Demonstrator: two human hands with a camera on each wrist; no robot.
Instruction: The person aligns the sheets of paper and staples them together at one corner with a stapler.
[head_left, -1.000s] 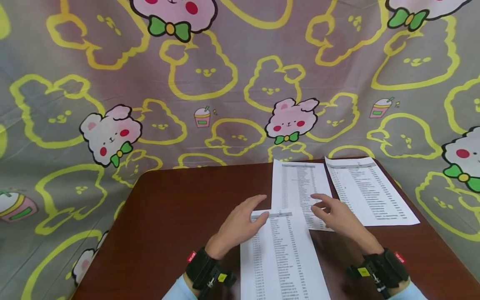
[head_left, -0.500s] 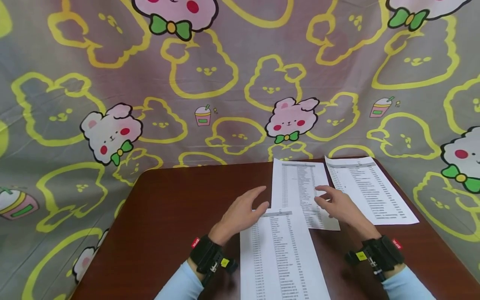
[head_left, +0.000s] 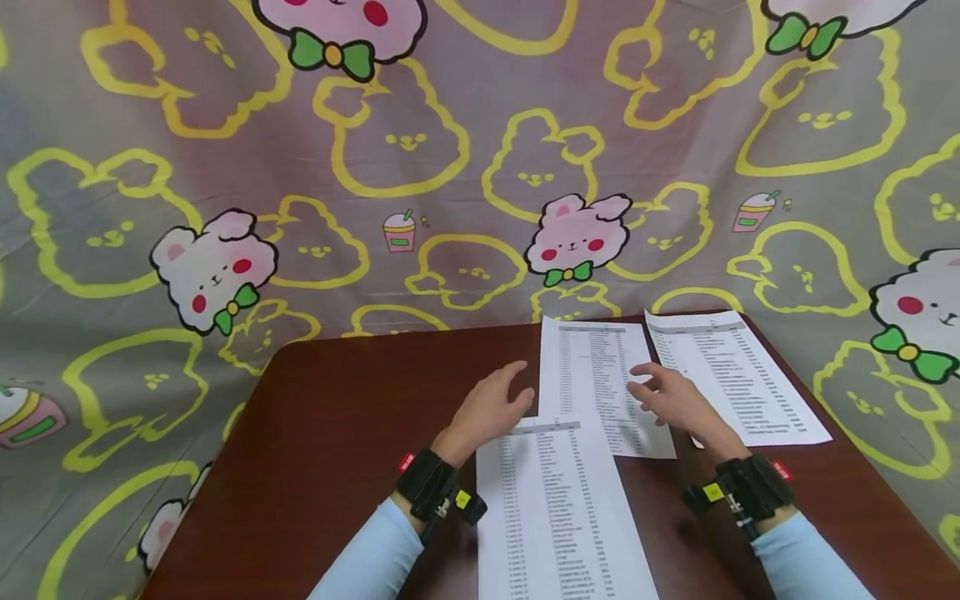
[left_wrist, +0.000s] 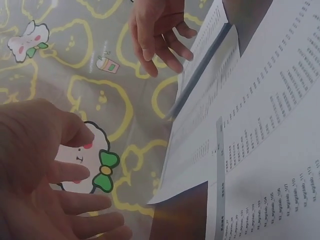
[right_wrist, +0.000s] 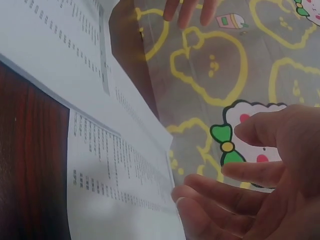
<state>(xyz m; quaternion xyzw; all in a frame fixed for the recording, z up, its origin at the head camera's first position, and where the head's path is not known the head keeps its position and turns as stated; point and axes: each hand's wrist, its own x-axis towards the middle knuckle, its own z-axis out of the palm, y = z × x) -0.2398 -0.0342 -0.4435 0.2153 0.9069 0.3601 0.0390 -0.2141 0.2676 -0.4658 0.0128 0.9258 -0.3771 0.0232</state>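
Three printed stacks or sheets of paper lie on the table. The near paper (head_left: 558, 517) overlaps the lower edge of the middle paper (head_left: 592, 375), and the right paper (head_left: 738, 383) lies beside that one. My left hand (head_left: 491, 408) hovers over the top left corner of the near paper, its fingers spread and relaxed, holding nothing. Over the right side of the middle paper, my right hand (head_left: 678, 404) hangs with loosely bent, empty fingers. Both palms face inward. In the right wrist view the near paper (right_wrist: 50, 55) shows a thick edge.
The brown table (head_left: 360, 450) runs back to a patterned curtain (head_left: 450, 167) hanging behind it and down both sides. The right paper reaches close to the table's right edge. Each wrist wears a black camera strap.
Both hands have shifted forward, toward the back of the table, the left also a little to the right. The papers have stayed where they were; the head view has turned slightly.
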